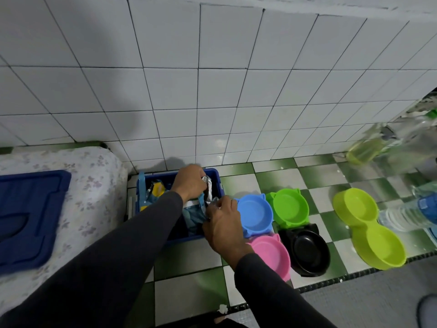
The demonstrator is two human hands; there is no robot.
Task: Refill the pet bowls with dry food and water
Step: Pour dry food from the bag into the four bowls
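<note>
Right, both hands pinch the food bag's (196, 214) crinkly foil top inside the blue bin (215, 176): left hand (189, 182) far side, right hand (222, 223) near side. Prob. light, soft, slippery; grip the rolled top w/ both. Bowls sit just right of the right hand, e.g. blue bowl (255, 215).

Green-and-white checked floor (238, 182), white wall tiles (212, 91), a dark blue bin (214, 176), and blue (255, 215), green (288, 207), pink (269, 256), black (307, 252) and lime (369, 226) bowls to its right.

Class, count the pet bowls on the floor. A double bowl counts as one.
5: blue bowl beside the bin, green bowl to its right, pink bowl and black bowl nearer, yellow-green double bowl far right. None seems hidden.
</note>
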